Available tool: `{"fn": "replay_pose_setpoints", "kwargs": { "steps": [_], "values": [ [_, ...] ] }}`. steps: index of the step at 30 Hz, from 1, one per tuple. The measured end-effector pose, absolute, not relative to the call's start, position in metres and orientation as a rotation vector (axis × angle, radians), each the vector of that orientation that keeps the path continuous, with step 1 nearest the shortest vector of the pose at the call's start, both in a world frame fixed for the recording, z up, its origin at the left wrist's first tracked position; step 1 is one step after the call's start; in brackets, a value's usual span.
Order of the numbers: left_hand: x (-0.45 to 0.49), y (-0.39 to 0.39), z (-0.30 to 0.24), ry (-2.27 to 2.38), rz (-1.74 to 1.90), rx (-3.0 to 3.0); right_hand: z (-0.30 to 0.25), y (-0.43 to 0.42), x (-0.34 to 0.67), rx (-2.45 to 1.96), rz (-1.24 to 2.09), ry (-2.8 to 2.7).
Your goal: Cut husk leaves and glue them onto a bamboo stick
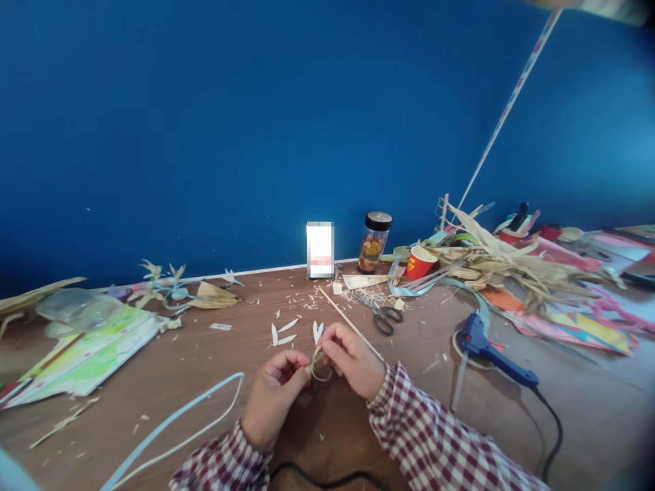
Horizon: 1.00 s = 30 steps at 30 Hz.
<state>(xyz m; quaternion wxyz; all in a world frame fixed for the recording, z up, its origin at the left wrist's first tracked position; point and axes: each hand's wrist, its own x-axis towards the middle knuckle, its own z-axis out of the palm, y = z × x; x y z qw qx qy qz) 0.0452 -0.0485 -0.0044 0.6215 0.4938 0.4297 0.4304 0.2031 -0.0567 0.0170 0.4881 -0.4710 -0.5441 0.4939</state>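
Note:
Over the brown table, my left hand (276, 392) and my right hand (353, 358) face each other, almost touching. The fingertips of both are pinched on a thin green strip (321, 376), which curls in a small loop between them. Its exact material is hard to make out. Just beyond the hands lie white petal-shaped pieces (284, 339), with another white pair (318, 331) by the right fingers. A thin pale stick (351, 322) passes behind my right hand. Dark-handled scissors (385, 319) rest past it, among pale clippings (376, 299).
At right are a blue glue gun (496, 354) with a black cord, a red paper cup (420, 263) and a heap of dried husks (532, 266). A black-lidded jar (374, 244) stands by the blue wall. Painted paper (97, 358) and a pale-blue strip (179, 417) lie left.

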Motion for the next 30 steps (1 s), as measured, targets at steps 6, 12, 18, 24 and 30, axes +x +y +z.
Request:
{"fn": "replay_pose_setpoints", "kwargs": {
  "steps": [6,12,18,24,30],
  "values": [
    [0.047,-0.05,-0.002,0.985,0.98,1.115,0.021,-0.056,0.204,-0.806,1.712,-0.72],
    [0.047,-0.048,-0.002,1.014,1.009,1.133,0.027,-0.047,0.223,-0.774,1.501,-0.558],
    [0.048,-0.047,0.001,1.061,1.024,1.074,0.028,-0.042,0.237,-1.208,0.571,-0.727],
    [0.047,-0.046,0.001,1.037,1.056,1.1,0.029,-0.067,0.207,-1.245,0.448,-1.682],
    [0.046,-0.046,-0.003,1.005,1.045,1.117,0.017,-0.069,0.194,-1.301,0.479,-1.999]
  ]
}}
